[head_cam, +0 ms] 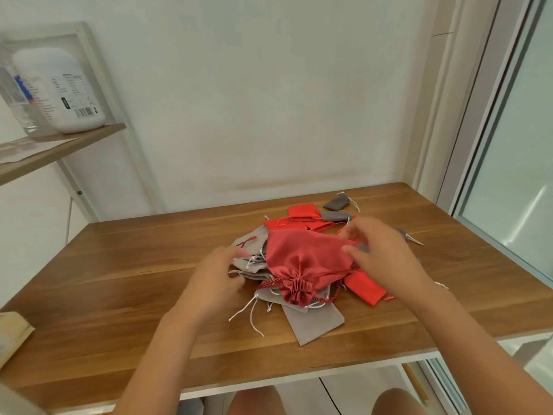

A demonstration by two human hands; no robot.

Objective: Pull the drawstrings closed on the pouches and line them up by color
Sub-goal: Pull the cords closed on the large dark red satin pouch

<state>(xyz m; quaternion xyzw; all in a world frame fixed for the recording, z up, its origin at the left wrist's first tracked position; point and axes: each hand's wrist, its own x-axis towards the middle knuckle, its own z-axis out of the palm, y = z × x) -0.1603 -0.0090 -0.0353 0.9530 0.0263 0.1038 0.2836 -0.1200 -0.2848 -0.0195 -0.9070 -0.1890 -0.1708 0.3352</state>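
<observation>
- Both forearms are reaching in over the near edge of the desk and converging on the heap of pouches in its middle. The left grip is lying low and palm down, and the right grip is arching over the heap from the right.
- Bare wood is stretching wide to the left of the heap and along the near edge. The far edge is butting against the wall, and a window frame is running close by the right edge. A shelf carrying a white tub is hanging above desk level at the left.
- The right grip is pinching the far corner of the red satin pouch between thumb and fingers. The pouch's mouth is sitting gathered tight toward the near side, on top of the grey pouches.
- The left grip is touching the grey pouches at the heap's left side. It is blurred, so I cannot tell whether it is grasping one or only resting there.
- Orange-red pouches are lying behind and right of the satin one, with small dark grey pouches farthest back.
</observation>
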